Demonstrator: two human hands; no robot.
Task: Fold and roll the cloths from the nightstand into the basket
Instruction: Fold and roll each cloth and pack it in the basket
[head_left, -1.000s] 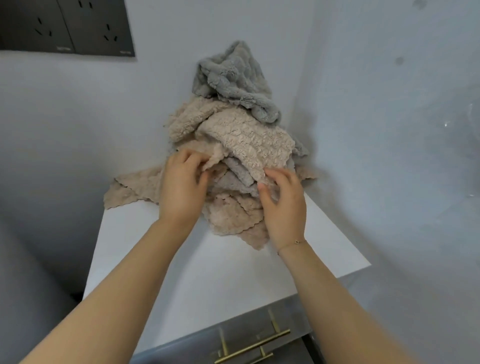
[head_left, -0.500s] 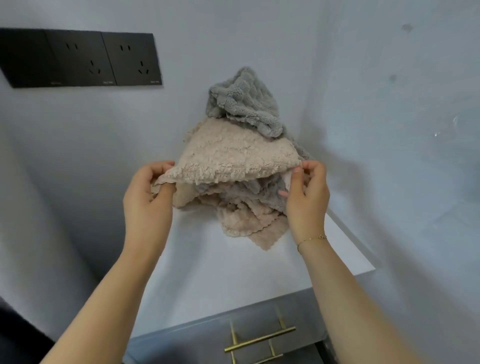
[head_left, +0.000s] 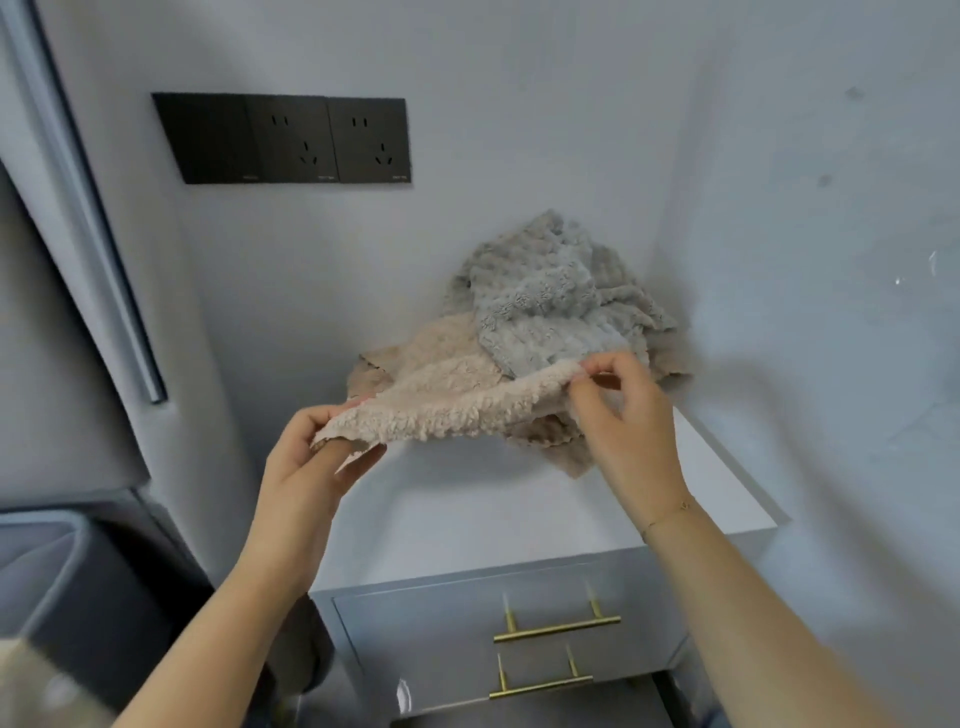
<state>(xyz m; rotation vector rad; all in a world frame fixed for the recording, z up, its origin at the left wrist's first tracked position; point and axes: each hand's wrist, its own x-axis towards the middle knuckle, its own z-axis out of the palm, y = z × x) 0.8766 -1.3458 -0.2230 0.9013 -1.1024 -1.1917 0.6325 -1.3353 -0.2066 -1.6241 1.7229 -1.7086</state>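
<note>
Beige cloth (head_left: 457, 410) pinched between left hand (head_left: 306, 467) and right hand (head_left: 623, 421).

Pale grey-blue walls (head_left: 519, 62) meet in a corner at the right. A black panel of wall sockets (head_left: 291, 139) is mounted on the back wall. Below stands a white-topped cabinet with grey drawer fronts (head_left: 426, 639) and two brass bar handles (head_left: 557, 627). A tall grey upholstered panel (head_left: 62, 260) fills the left side. Light is soft and even.
</note>
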